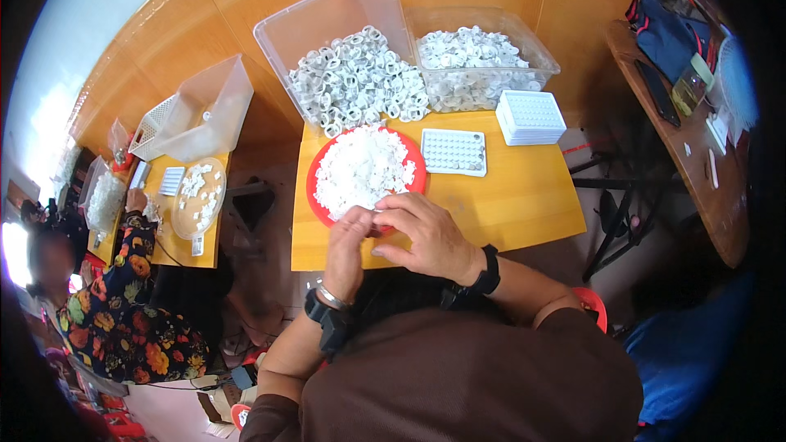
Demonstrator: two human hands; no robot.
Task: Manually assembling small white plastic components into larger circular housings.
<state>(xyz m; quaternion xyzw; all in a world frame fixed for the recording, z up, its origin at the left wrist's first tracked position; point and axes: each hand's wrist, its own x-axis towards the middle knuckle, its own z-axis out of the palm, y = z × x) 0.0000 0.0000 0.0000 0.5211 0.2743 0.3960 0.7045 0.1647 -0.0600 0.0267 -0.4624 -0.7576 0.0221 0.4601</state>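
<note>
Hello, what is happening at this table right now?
A person sits at a small yellow table with both hands at the near rim of a red plate heaped with small white parts. The left hand and right hand meet fingertip to fingertip, seemingly working one small piece. Beside the plate lies a white tray; behind stand two clear bins of similar parts. Another person works at a table on the left.

No packages, labels, signs or screens visible.
</note>
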